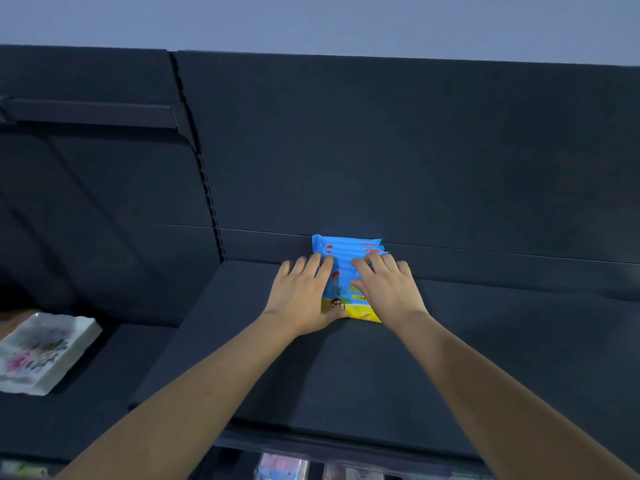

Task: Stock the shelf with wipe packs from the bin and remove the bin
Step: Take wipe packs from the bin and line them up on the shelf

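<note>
Several blue wipe packs (346, 251) stand in a tight row on the dark shelf (485, 358), pushed back against the rear panel. The front pack shows a yellow beach picture at its lower edge. My left hand (301, 292) presses on the left side of the row, fingers spread over the pack tops. My right hand (384, 285) lies on the right side, fingers curled over the front pack. Both hands touch the packs from the front and top. The bin is not in view.
A white tray with a floral pattern (41, 351) sits on the lower shelf section at the left. A slotted upright (207, 174) divides the shelf bays. Below the front edge, packaged goods (280, 467) show on a lower level.
</note>
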Demonstrator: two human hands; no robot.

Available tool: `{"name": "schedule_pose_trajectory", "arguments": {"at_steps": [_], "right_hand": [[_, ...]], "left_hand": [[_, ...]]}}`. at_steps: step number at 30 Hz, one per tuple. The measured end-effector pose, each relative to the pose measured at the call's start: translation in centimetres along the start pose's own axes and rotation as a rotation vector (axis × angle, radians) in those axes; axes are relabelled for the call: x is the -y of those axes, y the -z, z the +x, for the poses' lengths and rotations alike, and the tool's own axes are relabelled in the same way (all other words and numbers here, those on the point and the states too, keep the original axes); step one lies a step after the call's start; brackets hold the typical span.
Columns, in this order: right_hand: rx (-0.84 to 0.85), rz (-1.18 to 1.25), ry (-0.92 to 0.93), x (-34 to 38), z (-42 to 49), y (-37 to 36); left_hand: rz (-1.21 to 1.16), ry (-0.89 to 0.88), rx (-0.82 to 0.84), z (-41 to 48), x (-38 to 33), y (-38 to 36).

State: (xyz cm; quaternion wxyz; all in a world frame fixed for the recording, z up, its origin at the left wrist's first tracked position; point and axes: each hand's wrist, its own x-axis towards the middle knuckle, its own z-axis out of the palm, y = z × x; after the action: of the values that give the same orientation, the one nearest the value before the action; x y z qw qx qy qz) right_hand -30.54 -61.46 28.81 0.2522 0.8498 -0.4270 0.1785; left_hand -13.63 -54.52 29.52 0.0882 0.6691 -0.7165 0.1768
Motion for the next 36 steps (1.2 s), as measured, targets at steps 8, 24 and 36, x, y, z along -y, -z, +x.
{"name": "schedule_pose_trajectory", "arguments": {"at_steps": [8,24,36], "right_hand": [[0.023,0.023,-0.066,0.7,0.3,0.3],[-0.021,0.059,-0.032,0.4,-0.1,1.3],[0.381,0.31,-0.09,-0.4,-1.8,2.5]], "left_hand": [[-0.011,0.069,0.07,0.6,-2.0,-0.4],[0.006,0.135,0.022,-0.1,-2.6,0.1],[-0.053,0.155,0.065,-0.7,-2.2,-0.4]]}}
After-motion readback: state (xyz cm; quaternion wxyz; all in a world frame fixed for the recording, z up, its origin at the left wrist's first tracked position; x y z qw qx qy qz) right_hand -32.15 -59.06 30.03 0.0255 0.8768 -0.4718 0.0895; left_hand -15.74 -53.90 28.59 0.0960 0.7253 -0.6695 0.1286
